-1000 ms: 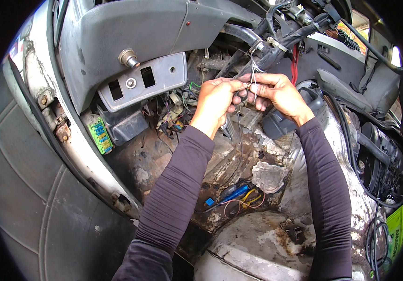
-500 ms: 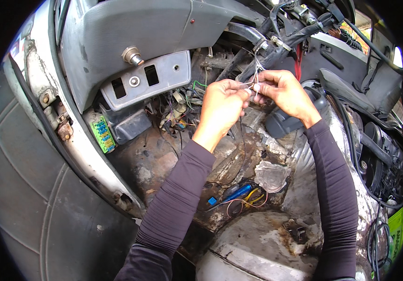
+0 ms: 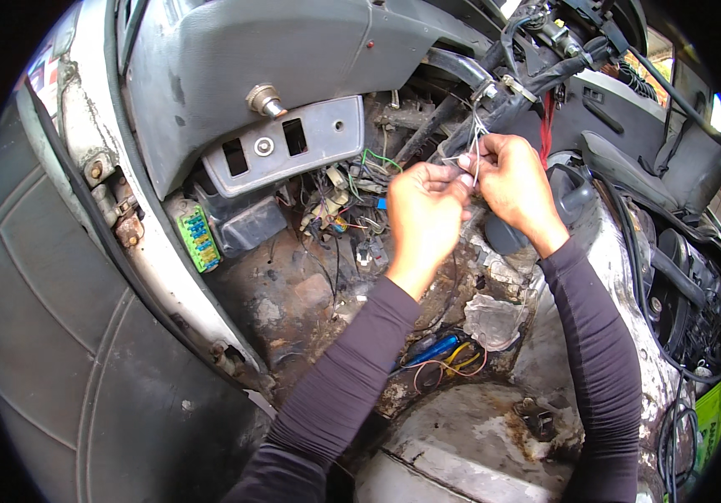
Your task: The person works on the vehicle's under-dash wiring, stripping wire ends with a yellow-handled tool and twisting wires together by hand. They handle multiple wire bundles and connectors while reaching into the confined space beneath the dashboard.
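Observation:
Bundled white wires [image 3: 479, 124] hang from the steering column [image 3: 536, 80]. My right hand [image 3: 513, 189] pinches them near their lower ends, thumb and forefinger together. Just left of and below it, my left hand [image 3: 426, 216] is closed at the fingertips on the wires, which are partly hidden by its thumb and fingers. Behind my left hand is a tangle of coloured wires and connectors [image 3: 331, 197], and behind my right hand sits a dark plastic piece [image 3: 505, 236].
A grey switch panel [image 3: 235, 126] hangs under the dashboard, above a green fuse box [image 3: 197, 239]. On the rusty floor [image 3: 289, 318] lie a blue-handled tool [image 3: 434, 350] and yellow-handled pliers [image 3: 461, 356]. The open door [image 3: 50, 352] is left; coiled black cables [image 3: 671, 436] are right.
The view has shifted, moving the scene right. My left hand has dropped slightly, and my right fingers have curled higher on the white wires.

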The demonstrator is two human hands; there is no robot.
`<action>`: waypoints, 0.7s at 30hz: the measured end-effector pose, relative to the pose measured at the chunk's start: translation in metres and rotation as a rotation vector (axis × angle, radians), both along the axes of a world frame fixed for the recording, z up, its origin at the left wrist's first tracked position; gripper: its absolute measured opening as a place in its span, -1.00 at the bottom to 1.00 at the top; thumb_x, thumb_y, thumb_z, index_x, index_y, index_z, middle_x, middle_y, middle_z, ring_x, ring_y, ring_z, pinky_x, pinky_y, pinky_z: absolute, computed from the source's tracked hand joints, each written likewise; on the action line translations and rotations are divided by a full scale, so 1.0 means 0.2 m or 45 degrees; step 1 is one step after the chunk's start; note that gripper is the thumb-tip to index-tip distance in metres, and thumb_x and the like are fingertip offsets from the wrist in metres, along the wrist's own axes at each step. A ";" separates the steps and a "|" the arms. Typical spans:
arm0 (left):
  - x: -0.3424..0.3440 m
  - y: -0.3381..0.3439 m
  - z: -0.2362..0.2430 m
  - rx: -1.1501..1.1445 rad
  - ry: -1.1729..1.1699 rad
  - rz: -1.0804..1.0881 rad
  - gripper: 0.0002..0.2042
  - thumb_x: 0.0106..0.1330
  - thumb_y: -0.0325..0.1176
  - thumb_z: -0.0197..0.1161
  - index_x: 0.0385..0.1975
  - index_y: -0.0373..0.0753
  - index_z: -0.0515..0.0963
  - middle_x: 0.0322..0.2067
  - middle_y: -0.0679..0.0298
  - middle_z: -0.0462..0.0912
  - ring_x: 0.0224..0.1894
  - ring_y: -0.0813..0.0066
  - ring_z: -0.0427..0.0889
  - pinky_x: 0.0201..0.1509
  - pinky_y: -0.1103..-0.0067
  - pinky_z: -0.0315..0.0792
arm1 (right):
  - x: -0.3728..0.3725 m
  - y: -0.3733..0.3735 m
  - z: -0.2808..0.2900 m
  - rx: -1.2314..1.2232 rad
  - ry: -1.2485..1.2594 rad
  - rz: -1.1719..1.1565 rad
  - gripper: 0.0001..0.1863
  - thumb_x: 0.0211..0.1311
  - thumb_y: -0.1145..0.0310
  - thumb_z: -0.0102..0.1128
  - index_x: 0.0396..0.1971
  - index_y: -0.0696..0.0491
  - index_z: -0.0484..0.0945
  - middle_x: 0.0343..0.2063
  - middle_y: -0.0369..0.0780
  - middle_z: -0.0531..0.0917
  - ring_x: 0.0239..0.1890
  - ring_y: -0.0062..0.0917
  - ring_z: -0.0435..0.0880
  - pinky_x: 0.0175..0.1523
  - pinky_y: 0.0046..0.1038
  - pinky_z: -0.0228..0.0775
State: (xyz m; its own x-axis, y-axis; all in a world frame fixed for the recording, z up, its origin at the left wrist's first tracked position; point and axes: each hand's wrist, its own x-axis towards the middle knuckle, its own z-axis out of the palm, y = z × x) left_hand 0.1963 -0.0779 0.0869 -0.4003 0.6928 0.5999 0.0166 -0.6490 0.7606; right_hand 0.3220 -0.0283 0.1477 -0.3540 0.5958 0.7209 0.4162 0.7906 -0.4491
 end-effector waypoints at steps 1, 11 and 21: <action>0.05 0.01 -0.03 0.117 -0.088 0.019 -0.96 0.39 -0.64 0.29 -0.24 -0.46 0.61 -0.33 0.12 0.76 -0.40 0.54 0.73 -0.39 0.61 0.66 | -0.01 -0.02 -0.01 0.071 0.003 -0.066 -0.79 0.26 0.37 0.33 -0.37 0.25 0.70 -0.45 0.07 0.74 -0.30 -0.08 0.79 -0.16 -0.19 0.54; 0.08 0.09 -0.11 0.097 -0.062 -0.010 -0.94 0.39 -0.55 0.34 -0.23 -0.40 0.68 -0.42 0.25 0.75 -0.40 0.64 0.69 -0.42 0.65 0.54 | -0.02 -0.05 -0.02 0.176 0.045 -0.167 -0.85 0.28 0.43 0.27 -0.33 0.23 0.67 -0.38 0.13 0.73 -0.22 0.06 0.75 -0.11 -0.04 0.53; 0.05 0.15 -0.06 0.238 0.078 0.239 -0.90 0.44 -0.54 0.34 -0.15 -0.41 0.60 -0.29 0.23 0.76 -0.36 0.70 0.69 -0.29 0.69 0.53 | -0.07 -0.07 -0.05 0.439 -0.048 -0.268 -0.83 0.27 0.47 0.25 -0.41 0.28 0.53 -0.44 0.14 0.71 -0.27 0.09 0.75 -0.18 -0.01 0.56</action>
